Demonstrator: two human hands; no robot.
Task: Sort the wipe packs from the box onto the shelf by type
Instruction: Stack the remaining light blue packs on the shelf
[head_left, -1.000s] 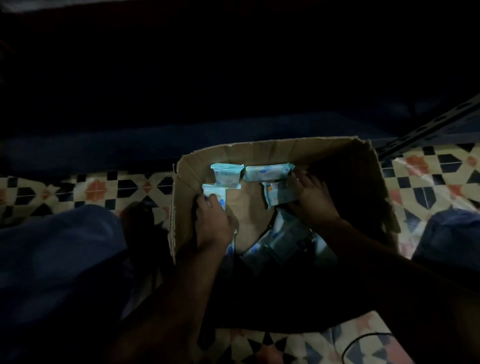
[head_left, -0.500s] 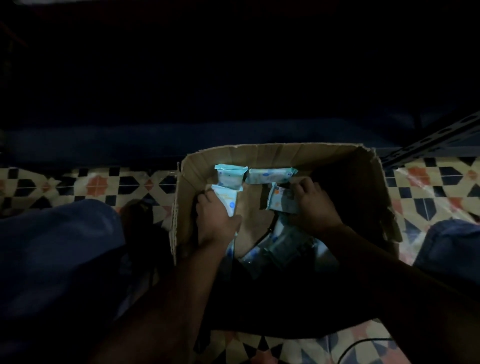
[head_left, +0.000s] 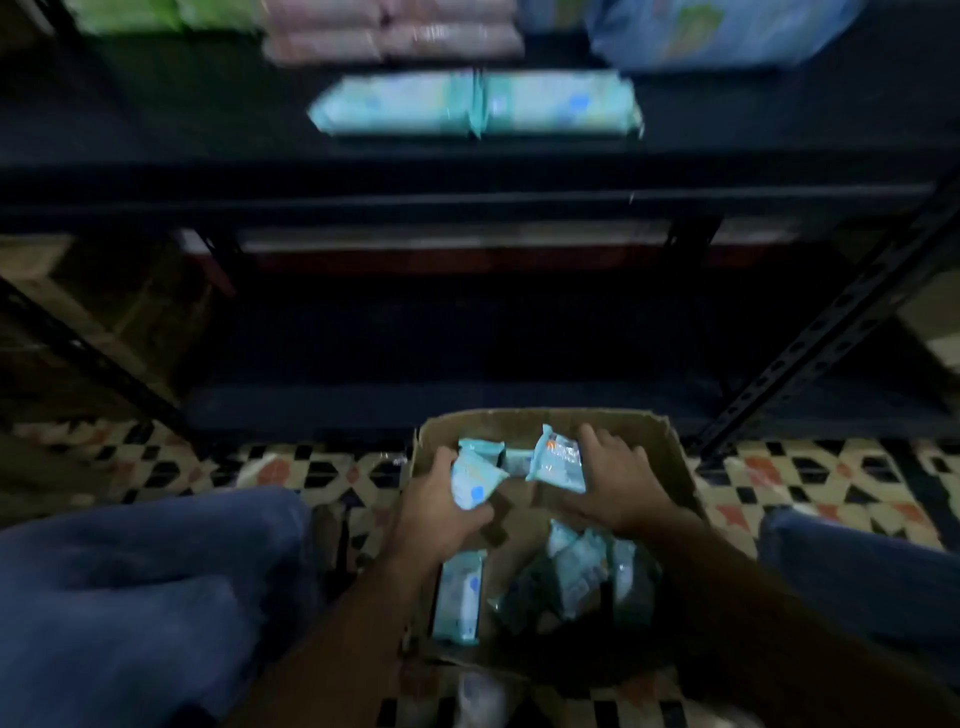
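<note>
I've got one wipe pack in each grip: left hand (head_left: 441, 506) holds a blue-dot pack (head_left: 471, 480), right hand (head_left: 615, 486) an orange-mark pack (head_left: 558, 460), over the box (head_left: 670, 457), prob. so each goes to its own shelf (head_left: 467, 166) stack.

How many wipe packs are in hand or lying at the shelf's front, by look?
Blue-dot pack, left hand: 1
Orange-marked pack, right hand: 1
Light-blue packs at front of shelf: 2
Total: 4
Packs in the cardboard box are too dim to count.
</note>
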